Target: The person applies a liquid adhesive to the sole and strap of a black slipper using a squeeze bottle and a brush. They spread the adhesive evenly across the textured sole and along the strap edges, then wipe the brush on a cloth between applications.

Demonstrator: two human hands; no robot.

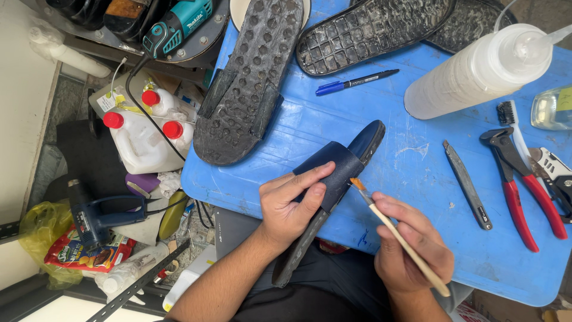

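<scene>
We saw the scene in bright, even, diffuse light with only faint, soft shadows. The blue surface showed a mild sheen, and the white bottle looked nearly washed out. Focus was sharp throughout, with slight wide-angle stretching near the edges.

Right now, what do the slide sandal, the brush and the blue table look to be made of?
Slide sandal: navy strap with a fine textured weave, probably synthetic leather or fabric; matte dark sole, seemingly rubber. Brush: pale bare-wood handle, orange bristles. Blue table: glossy moulded plastic, scuffed and smeared white.
</scene>
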